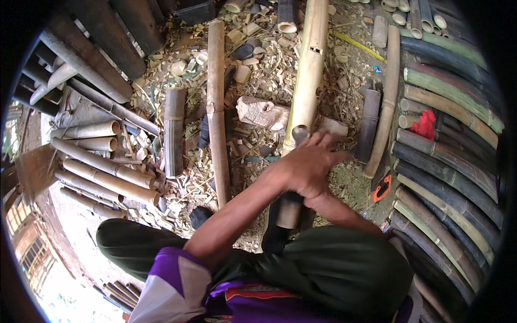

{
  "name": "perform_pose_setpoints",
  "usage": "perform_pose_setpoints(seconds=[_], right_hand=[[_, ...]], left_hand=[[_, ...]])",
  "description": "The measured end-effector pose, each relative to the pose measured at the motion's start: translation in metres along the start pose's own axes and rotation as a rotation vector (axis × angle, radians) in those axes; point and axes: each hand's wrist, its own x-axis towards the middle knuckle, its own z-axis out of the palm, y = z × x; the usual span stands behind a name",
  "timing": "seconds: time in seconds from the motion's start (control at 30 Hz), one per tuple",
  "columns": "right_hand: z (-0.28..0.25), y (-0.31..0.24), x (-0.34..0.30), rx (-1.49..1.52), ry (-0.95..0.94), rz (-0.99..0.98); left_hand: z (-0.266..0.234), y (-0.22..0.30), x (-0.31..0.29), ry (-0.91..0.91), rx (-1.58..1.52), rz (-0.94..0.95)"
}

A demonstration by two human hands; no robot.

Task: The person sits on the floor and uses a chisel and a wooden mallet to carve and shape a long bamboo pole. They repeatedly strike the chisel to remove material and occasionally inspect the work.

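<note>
A pale yellow bamboo pole (307, 75) runs from the far edge toward me, with a small cut hole in its upper part. My left hand (301, 164) lies across its near end, fingers stretched out and slightly blurred. Beneath it, my right hand (315, 195) is mostly covered, and its fingers are hidden. A rounded grey-brown end (300, 133) shows at the pole just beyond my left fingers. Below my hands, a brownish cylinder end (289, 211) sticks out between my legs; whether it joins the pole is hidden. A rough pale block (263, 113) sits left of the pole.
Wood chips litter the ground. A long bamboo piece (216, 113) and a shorter dark one (174, 132) lie to the left. Stacked bamboo (447, 156) lines the right side, with a red cloth (424, 125) and an orange handle (382, 188) nearby. A yellow strip (358, 46) lies beyond.
</note>
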Motion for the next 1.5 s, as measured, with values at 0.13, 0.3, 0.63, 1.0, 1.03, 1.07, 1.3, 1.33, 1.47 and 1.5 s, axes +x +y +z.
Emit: perform_pose_setpoints(seconds=[0.13, 0.3, 0.63, 1.0, 1.03, 1.07, 1.3, 1.33, 1.47, 1.5], right_hand=[[0.054, -0.078, -0.037, 1.106, -0.116, 0.032], [0.053, -0.061, -0.032, 0.782, -0.052, 0.084], [0.065, -0.095, 0.001, 1.237, -0.051, 0.035], [0.028, -0.045, 0.001, 0.269, 0.331, 0.04], [0.017, -0.039, 0.0, 0.085, 0.358, 0.01], [0.003, -0.033, 0.002, -0.102, 0.38, -0.023], [-0.036, -0.101, -0.066, -0.709, 0.761, -0.285], [-0.052, -0.09, -0.07, -0.868, 0.887, -0.389], [-0.087, -0.027, -0.076, -1.142, 0.87, -0.114], [-0.09, -0.007, -0.073, -1.197, 0.844, -0.066]], left_hand=[[-0.021, 0.027, -0.102, 0.18, -0.116, -0.531], [-0.017, 0.036, -0.129, 0.059, 0.084, -0.592], [-0.134, -0.045, -0.024, -0.601, 0.202, -0.436], [0.032, 0.009, -0.091, -0.001, -0.476, -0.751], [0.059, 0.025, -0.082, 0.078, -0.525, -0.787], [0.085, 0.038, -0.071, 0.164, -0.574, -0.824], [0.083, 0.068, -0.044, 0.237, -0.579, -0.372], [0.067, 0.065, -0.047, 0.241, -0.392, -0.314], [0.048, -0.04, -0.089, 0.741, 0.048, -0.572], [0.044, -0.062, -0.102, 0.813, 0.033, -0.792]])
